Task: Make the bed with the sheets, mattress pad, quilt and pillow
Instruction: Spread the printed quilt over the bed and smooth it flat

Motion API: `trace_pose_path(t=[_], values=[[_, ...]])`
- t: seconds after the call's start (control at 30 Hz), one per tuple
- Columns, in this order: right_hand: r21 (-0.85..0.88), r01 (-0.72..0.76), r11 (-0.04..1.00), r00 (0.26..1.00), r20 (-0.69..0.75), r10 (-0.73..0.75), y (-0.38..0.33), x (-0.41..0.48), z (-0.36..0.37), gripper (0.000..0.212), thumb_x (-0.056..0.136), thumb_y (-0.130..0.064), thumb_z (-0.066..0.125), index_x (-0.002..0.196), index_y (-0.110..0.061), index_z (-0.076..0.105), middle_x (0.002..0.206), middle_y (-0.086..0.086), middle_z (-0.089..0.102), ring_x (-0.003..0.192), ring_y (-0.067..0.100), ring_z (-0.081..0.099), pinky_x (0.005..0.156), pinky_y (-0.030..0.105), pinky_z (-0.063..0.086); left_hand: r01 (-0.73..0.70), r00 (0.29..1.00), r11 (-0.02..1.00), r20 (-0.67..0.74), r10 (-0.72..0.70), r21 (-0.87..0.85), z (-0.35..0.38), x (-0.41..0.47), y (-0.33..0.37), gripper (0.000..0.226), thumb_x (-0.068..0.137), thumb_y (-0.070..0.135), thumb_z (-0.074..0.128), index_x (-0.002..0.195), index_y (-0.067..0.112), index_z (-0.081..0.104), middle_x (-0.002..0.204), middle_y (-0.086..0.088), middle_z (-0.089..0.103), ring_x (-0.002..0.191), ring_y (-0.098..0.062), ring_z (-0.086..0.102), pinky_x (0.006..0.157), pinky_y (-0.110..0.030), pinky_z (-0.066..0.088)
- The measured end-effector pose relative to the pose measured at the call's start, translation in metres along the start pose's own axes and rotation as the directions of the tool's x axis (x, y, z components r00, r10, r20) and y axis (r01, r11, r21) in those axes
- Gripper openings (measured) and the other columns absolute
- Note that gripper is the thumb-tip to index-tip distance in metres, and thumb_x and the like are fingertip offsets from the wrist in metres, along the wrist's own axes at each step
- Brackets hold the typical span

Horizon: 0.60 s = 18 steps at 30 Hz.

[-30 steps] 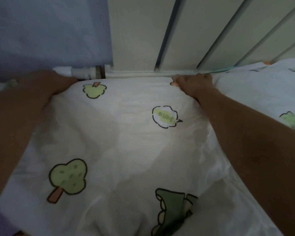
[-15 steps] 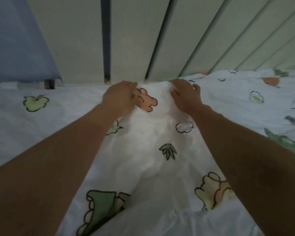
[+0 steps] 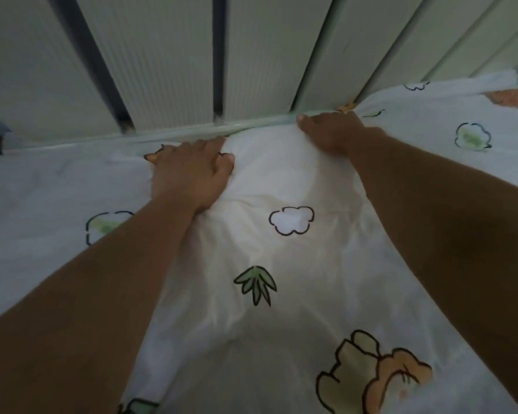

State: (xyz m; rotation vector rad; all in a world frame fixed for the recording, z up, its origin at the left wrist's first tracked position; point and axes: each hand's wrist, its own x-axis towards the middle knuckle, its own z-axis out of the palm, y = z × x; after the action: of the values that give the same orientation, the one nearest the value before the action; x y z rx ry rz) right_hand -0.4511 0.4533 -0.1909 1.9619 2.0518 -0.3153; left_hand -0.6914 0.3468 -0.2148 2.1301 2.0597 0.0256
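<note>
White quilt [image 3: 284, 180], cartoon prints of green trees, a cloud outline, a leaf tuft, spread wide from left to right, wrinkled, puffed up in the middle, far edge bunched

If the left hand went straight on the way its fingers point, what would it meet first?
The left hand would probably meet the pale green rail under the slats, just past its fingertips.

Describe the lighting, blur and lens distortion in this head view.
Head view: dim, with a bright patch on the quilt between the left hand and right hand; forearms dark; wall panels fan outward from wide-angle distortion; slight softness throughout.
</note>
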Motion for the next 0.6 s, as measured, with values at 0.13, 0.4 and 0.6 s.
trace_pose_path(t=[0.13,0.4,0.6], values=[[0.007,-0.117,0.993,0.974,0.196,0.113,-0.003,0.039,0.000,0.097,0.077,-0.083,0.012,0.152,-0.022,0.021,0.159,0.006,0.017,0.146,0.027,0.018,0.120,0.045,0.006,-0.013,1.000,0.999,-0.004,0.013,-0.029,0.002,0.007,-0.003,0.053,0.098,0.047,0.018,0.147,0.029,0.026,0.145,-0.003,0.042,0.127,-0.028,0.043,0.104,-0.051,0.024],[-0.133,-0.030,0.991,0.999,0.033,0.035,-0.010,0.042,0.017,0.065,0.098,-0.055,0.015,0.146,-0.016,0.035,0.152,0.012,0.034,0.138,0.030,0.034,0.114,0.048,0.014,-0.037,0.999,0.999,-0.005,0.037,0.011,0.009,0.020,-0.009,0.055,0.096,0.049,0.017,0.145,0.029,0.030,0.139,-0.003,0.049,0.121,-0.028,0.049,0.102,-0.049,0.029],[-0.193,0.052,0.980,0.935,-0.334,-0.116,-0.009,0.015,0.035,0.057,0.098,-0.037,0.012,0.117,-0.006,0.056,0.117,0.019,0.062,0.108,0.036,0.053,0.101,0.048,0.028,-0.063,0.996,0.998,-0.069,0.064,0.017,0.013,0.016,-0.009,0.054,0.097,0.047,0.018,0.145,0.026,0.031,0.138,-0.006,0.049,0.120,-0.029,0.049,0.101,-0.047,0.029]])
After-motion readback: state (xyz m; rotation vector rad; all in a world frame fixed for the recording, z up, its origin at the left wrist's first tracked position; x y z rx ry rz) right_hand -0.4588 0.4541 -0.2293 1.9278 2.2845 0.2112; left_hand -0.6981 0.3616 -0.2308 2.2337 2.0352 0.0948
